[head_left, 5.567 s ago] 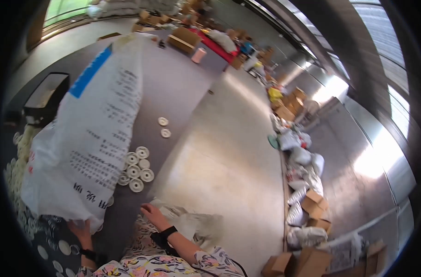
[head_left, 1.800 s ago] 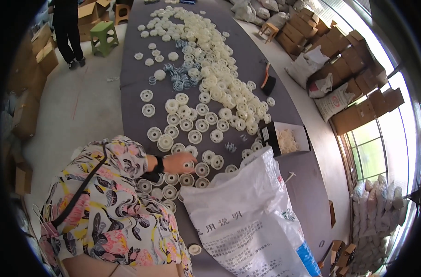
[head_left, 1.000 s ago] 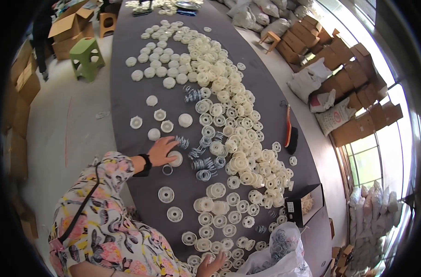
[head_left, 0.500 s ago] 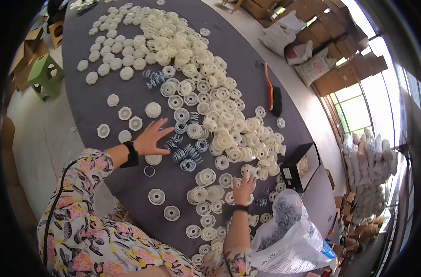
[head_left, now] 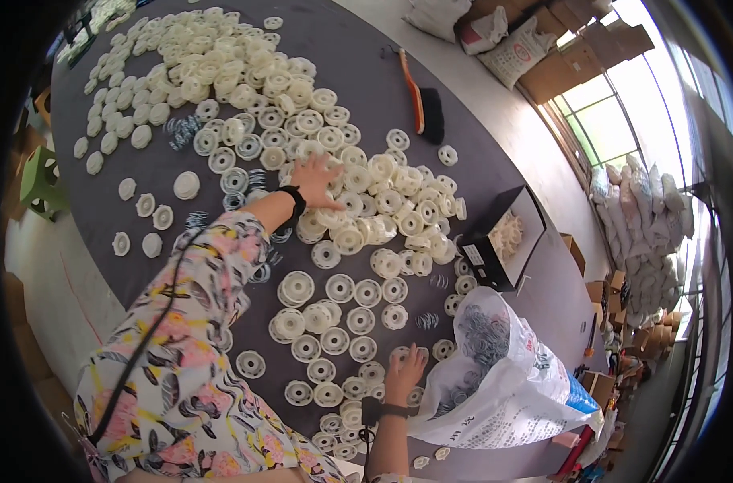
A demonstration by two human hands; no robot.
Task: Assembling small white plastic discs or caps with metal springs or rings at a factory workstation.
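Note:
My left hand (head_left: 314, 179) lies with spread fingers on the near side of the heap of cream-white plastic discs (head_left: 378, 201), each round with a hole in the middle. My right hand (head_left: 405, 377) is beside the open bag, fingertips over a white disc, fingers apart. Nothing shows gripped in either hand. Grey-blue metal coil springs (head_left: 197, 219) lie left of my left forearm, which hides part of them. More springs (head_left: 427, 321) rest on the table beyond my right hand. Loose discs (head_left: 334, 340) are spread between my two hands.
A white plastic bag (head_left: 503, 402) full of metal springs stands at the right. Behind it a black box (head_left: 495, 270) holds cream parts. A brush (head_left: 419, 97) lies near the table's far edge. Domed white pieces (head_left: 141, 137) cover the far left; a green stool (head_left: 45, 183) is beyond.
My left hand has moved from the springs rightward onto the disc heap. My right hand has drawn back nearer to me, beside the bag. The whole view has shifted.

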